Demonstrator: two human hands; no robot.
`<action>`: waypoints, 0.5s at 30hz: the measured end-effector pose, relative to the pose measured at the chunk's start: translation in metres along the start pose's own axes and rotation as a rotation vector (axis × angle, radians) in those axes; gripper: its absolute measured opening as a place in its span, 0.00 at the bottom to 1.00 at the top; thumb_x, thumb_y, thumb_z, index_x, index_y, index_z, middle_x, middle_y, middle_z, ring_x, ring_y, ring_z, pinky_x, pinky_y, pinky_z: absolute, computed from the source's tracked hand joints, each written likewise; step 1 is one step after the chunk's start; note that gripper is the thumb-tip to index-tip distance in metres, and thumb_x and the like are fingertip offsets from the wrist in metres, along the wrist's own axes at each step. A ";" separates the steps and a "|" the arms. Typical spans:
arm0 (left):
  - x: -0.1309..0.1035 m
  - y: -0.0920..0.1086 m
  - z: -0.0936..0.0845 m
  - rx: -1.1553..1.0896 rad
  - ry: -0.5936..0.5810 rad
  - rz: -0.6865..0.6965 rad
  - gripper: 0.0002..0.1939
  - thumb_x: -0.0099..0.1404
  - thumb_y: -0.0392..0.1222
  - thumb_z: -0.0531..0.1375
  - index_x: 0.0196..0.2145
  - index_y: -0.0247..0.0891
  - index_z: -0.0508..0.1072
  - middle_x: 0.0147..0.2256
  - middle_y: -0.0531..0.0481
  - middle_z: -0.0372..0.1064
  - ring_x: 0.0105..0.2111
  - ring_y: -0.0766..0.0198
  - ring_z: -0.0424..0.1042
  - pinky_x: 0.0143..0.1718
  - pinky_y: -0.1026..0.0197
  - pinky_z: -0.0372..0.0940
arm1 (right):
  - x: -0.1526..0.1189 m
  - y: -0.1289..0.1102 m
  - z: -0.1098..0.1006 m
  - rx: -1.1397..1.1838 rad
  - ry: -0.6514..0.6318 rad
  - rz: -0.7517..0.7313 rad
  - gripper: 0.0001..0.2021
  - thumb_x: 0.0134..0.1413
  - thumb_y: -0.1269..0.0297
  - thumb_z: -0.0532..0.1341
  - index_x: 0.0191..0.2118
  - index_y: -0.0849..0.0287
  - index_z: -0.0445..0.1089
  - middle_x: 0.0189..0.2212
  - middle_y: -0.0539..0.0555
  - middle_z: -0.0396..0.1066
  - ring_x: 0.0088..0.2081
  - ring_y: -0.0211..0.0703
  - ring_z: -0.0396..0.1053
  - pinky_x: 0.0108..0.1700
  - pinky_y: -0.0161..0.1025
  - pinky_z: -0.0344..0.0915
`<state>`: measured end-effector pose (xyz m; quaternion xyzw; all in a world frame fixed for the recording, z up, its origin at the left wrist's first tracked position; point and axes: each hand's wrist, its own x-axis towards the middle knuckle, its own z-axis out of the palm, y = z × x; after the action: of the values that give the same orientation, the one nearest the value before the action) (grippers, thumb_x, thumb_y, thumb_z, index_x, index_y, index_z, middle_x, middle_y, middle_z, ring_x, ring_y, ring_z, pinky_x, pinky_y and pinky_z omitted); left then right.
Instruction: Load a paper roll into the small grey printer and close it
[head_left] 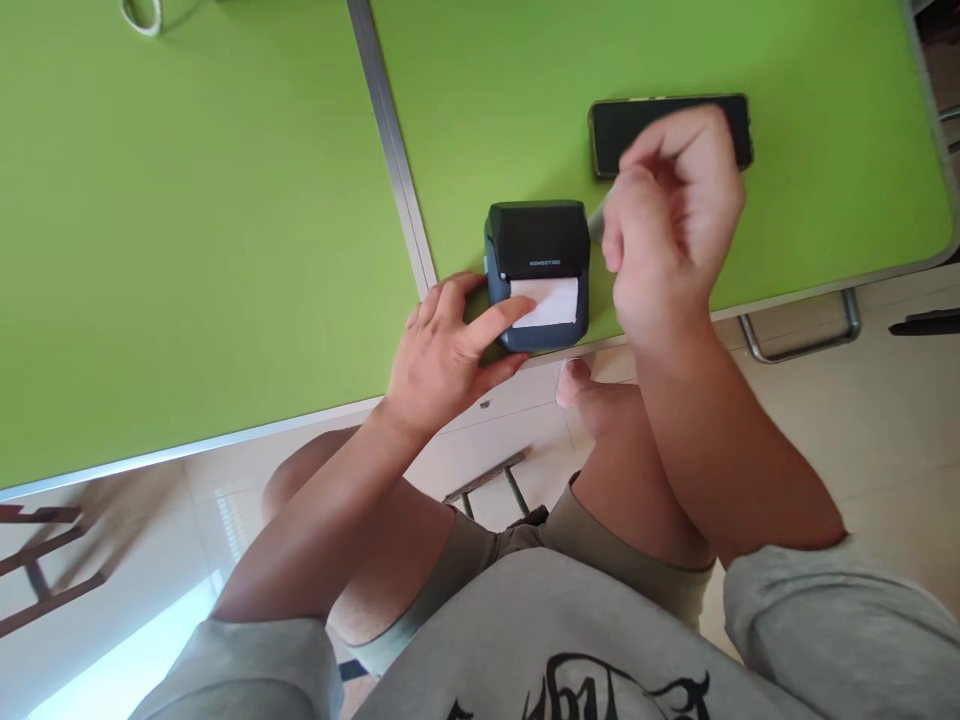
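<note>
A small dark blue and black label printer (536, 240) sits near the front edge of the green table. From its slot a white paper label (551, 303) sticks out over the front. My left hand (450, 345) grips the printer's left side, one finger pressing on the label and the thumb at the lower edge. Raised to the right of the printer, my right hand (675, 215) is closed and slightly blurred. A pale strip (598, 220) shows between it and the printer; whether the fingers hold it cannot be made out. Behind that hand lies a black smartphone (607, 140), partly covered.
The green table (187, 220) has a metal seam (397, 160) left of the printer. A white loop (142, 15) lies at the top left. Below the table edge are my legs, a metal bar (806, 350) and a dark stool frame (45, 570).
</note>
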<state>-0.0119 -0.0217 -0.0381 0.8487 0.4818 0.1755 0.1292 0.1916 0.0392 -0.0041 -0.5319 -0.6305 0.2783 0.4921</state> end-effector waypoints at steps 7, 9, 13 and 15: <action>0.000 -0.001 0.002 -0.014 0.010 0.006 0.29 0.71 0.57 0.62 0.67 0.56 0.66 0.61 0.37 0.64 0.59 0.43 0.67 0.55 0.42 0.68 | -0.012 0.033 0.000 0.020 0.052 -0.015 0.29 0.61 0.51 0.66 0.22 0.53 0.45 0.19 0.44 0.42 0.22 0.33 0.42 0.26 0.39 0.44; 0.000 -0.001 0.002 -0.013 0.014 0.007 0.34 0.70 0.58 0.63 0.70 0.53 0.62 0.61 0.37 0.64 0.59 0.42 0.67 0.56 0.43 0.67 | -0.013 0.037 -0.002 -0.016 -0.012 0.023 0.32 0.60 0.49 0.67 0.21 0.54 0.44 0.19 0.44 0.41 0.23 0.32 0.40 0.25 0.38 0.43; 0.001 0.001 0.002 0.016 0.024 0.012 0.42 0.69 0.59 0.63 0.74 0.45 0.55 0.59 0.35 0.67 0.57 0.43 0.68 0.56 0.43 0.68 | -0.011 0.032 -0.009 -0.024 -0.110 0.048 0.32 0.59 0.49 0.67 0.21 0.54 0.43 0.20 0.44 0.40 0.23 0.33 0.39 0.25 0.38 0.42; 0.001 0.001 0.001 0.019 0.020 0.004 0.42 0.68 0.59 0.63 0.73 0.45 0.56 0.59 0.35 0.67 0.57 0.43 0.68 0.56 0.44 0.68 | -0.009 0.026 -0.012 -0.039 -0.162 0.064 0.32 0.59 0.52 0.68 0.21 0.54 0.42 0.19 0.44 0.39 0.23 0.33 0.39 0.25 0.38 0.42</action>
<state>-0.0101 -0.0213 -0.0386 0.8491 0.4831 0.1798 0.1156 0.2126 0.0355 -0.0258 -0.5369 -0.6561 0.3238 0.4199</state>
